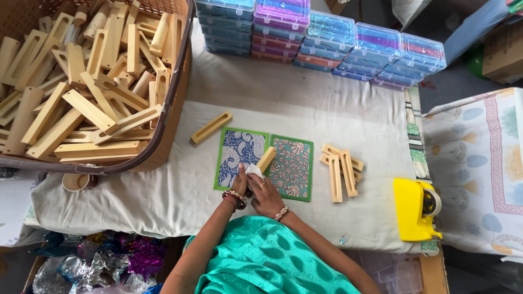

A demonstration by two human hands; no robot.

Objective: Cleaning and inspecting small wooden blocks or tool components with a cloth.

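Head view: I see my left hand (240, 182) and right hand (265, 190) together grasping a wooden block (267, 158) and white cloth (254, 170) over two patterned boards (235, 158).

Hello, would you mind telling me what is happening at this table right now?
A person in a teal garment holds a slotted wooden block with both hands, the left hand and the right hand, pressing a white cloth against it above two patterned cards. More blocks lie in a small pile to the right, and a basket holds many others.
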